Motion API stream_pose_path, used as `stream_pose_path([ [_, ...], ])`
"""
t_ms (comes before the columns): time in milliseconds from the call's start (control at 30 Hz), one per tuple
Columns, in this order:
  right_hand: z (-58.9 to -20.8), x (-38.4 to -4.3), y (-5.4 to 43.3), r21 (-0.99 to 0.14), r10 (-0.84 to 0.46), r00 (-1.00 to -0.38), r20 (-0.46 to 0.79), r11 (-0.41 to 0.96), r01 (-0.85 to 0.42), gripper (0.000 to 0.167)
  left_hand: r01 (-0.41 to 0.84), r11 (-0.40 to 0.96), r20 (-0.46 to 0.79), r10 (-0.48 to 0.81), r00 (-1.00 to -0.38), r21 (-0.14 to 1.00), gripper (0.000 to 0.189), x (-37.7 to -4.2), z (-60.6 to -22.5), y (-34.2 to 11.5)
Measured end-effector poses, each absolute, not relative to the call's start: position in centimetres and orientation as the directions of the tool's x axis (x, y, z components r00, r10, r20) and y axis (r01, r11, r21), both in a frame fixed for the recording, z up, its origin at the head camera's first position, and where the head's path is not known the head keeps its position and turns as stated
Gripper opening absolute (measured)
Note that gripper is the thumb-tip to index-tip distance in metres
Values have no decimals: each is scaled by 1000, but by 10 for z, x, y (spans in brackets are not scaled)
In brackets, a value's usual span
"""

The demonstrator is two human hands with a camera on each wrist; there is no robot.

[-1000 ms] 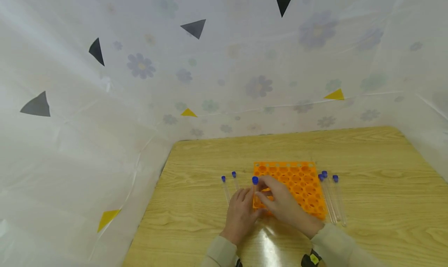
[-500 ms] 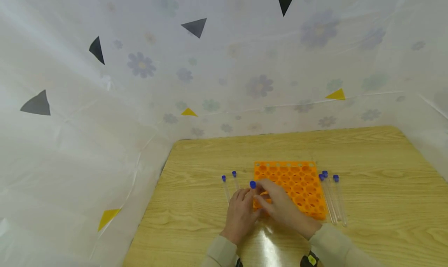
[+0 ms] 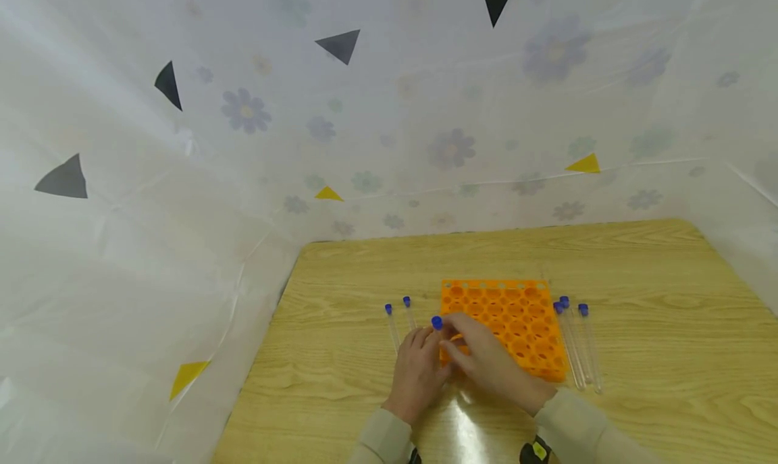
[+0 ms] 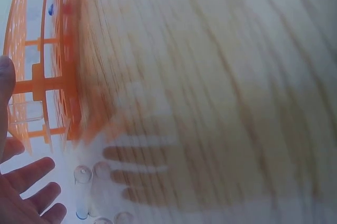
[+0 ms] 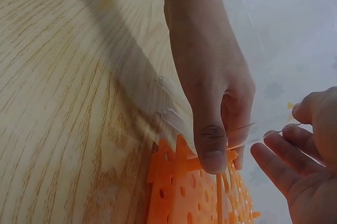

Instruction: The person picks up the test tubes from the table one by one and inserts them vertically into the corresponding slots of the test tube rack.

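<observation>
An orange test tube rack [image 3: 504,310] with rows of round holes lies in the middle of the table. My left hand [image 3: 416,369] grips its near left corner; in the right wrist view the left thumb [image 5: 210,153] lies against the orange frame. Between thumb and fingers, my right hand [image 3: 486,356] pinches a clear test tube with a blue cap [image 3: 437,323], over the rack's left edge. In the right wrist view the tube slants from the right hand [image 5: 310,155] toward the left one. Its lower end is hidden in the head view.
Two blue-capped tubes [image 3: 393,329] lie left of the rack, partly behind the left hand. Three more tubes [image 3: 571,346] lie along its right side. A whitish flowered sheet [image 3: 365,113] with black and yellow triangles surrounds the wooden table [image 3: 662,302].
The capped tube in my right hand has shifted slightly left and lower, and the right hand has moved a little with it. My left hand and the rack stay in place.
</observation>
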State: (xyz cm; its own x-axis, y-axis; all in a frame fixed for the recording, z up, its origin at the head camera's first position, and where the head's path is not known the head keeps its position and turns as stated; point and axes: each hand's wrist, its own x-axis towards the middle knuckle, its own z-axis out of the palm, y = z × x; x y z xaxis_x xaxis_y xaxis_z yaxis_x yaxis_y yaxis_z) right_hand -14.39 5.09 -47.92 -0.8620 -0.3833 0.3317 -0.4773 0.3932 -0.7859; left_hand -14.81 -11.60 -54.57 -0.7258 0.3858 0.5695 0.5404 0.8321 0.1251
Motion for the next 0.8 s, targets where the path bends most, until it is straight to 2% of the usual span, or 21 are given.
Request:
stream_pose_path([
  [433,-478,-144,51,-784,-380,-869,318,411,-466,22,537,836,572,389,-722,110,57,-148,-545,-115],
  [800,-477,-142,52,-800,-364,-880,305,404,-444,25,526,846,566,390,-726,91,62,-149,-546,-115],
])
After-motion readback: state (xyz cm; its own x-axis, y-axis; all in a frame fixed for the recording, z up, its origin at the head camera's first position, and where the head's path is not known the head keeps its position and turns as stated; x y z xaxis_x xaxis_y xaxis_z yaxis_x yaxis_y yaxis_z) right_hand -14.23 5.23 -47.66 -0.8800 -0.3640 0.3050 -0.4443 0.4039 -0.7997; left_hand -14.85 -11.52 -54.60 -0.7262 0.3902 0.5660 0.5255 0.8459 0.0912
